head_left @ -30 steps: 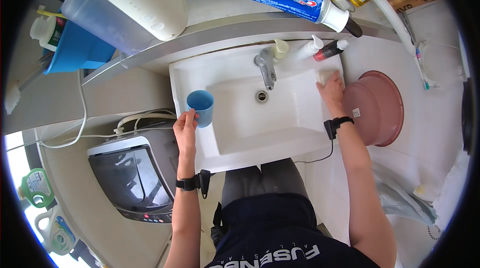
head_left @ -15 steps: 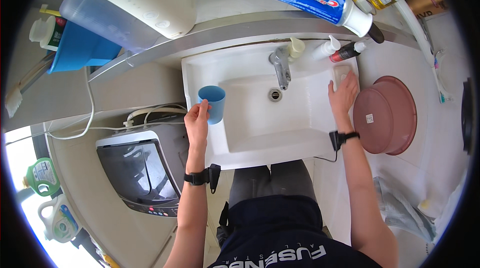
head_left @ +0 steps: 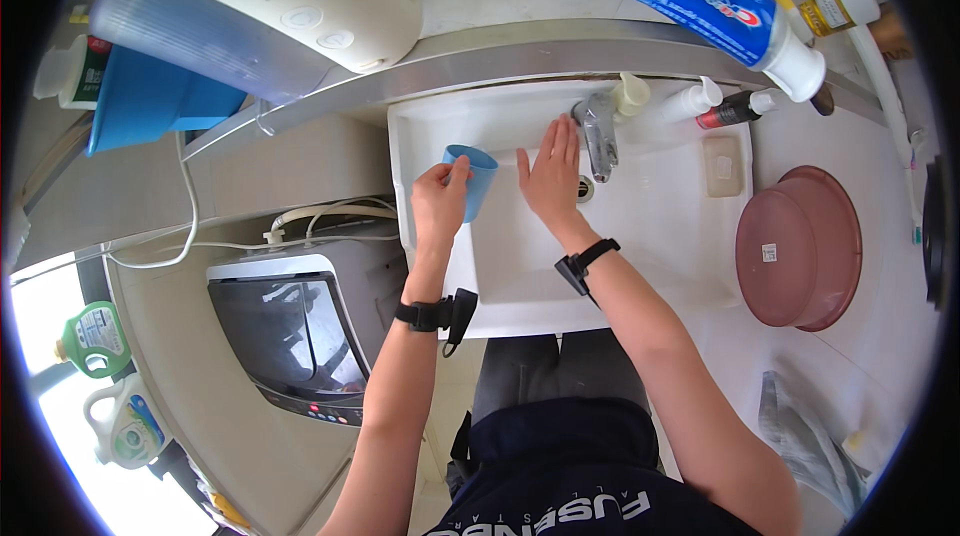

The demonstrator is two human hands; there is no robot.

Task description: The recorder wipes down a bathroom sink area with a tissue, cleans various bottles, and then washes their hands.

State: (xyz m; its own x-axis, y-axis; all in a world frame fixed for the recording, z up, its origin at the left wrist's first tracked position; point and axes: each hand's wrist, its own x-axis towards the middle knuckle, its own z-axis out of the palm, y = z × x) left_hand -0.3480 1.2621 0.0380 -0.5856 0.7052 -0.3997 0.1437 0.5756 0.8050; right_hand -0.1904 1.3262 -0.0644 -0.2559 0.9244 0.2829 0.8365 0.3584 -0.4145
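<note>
A light blue plastic cup (head_left: 482, 188) is held over the left side of the white sink (head_left: 640, 286). My left hand (head_left: 440, 201) grips it by the rim, thumb and fingers closed on its near left side. Over the basin, just left of the metal faucet (head_left: 600, 141), is my right hand (head_left: 550, 176), holding nothing, with fingers stretched out and thumb apart. From this view I cannot tell whether it touches the faucet. The drain (head_left: 585, 189) shows partly behind that hand. A beige soap box (head_left: 722, 166) lies at the sink's right edge.
Pump bottles (head_left: 692, 99) and a dark red bottle (head_left: 735, 110) stand behind the sink. A pink basin (head_left: 798, 248) leans at the right. A washing machine (head_left: 290, 331) stands to the left. A shelf edge (head_left: 520, 48) with a toothpaste tube (head_left: 700, 1) crosses above.
My right hand has left the soap box and moved left beside the faucet. The cup, still in my left hand, has come slightly right and turned, with its opening looking narrower.
</note>
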